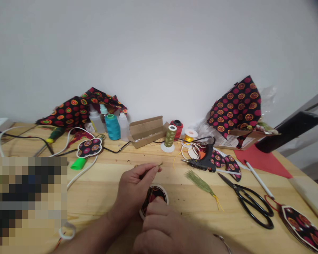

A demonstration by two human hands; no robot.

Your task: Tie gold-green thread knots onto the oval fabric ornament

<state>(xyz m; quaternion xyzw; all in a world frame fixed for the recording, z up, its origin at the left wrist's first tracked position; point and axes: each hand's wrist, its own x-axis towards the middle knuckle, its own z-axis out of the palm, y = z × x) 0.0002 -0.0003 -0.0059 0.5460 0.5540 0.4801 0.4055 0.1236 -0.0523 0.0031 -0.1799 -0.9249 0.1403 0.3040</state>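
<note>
I can read no word, number, brand or sign anywhere on my table (95,197). The cardboard box (229,141) at the right, by the wall, seems to bear faint print on its pale front, but it is too small and blurred for me to make out.

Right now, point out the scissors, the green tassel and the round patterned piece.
Scissors (237,189), head view: the pivot.
Green tassel (200,182), head view: its strands.
Round patterned piece (160,192), head view: its patterned face.
</note>
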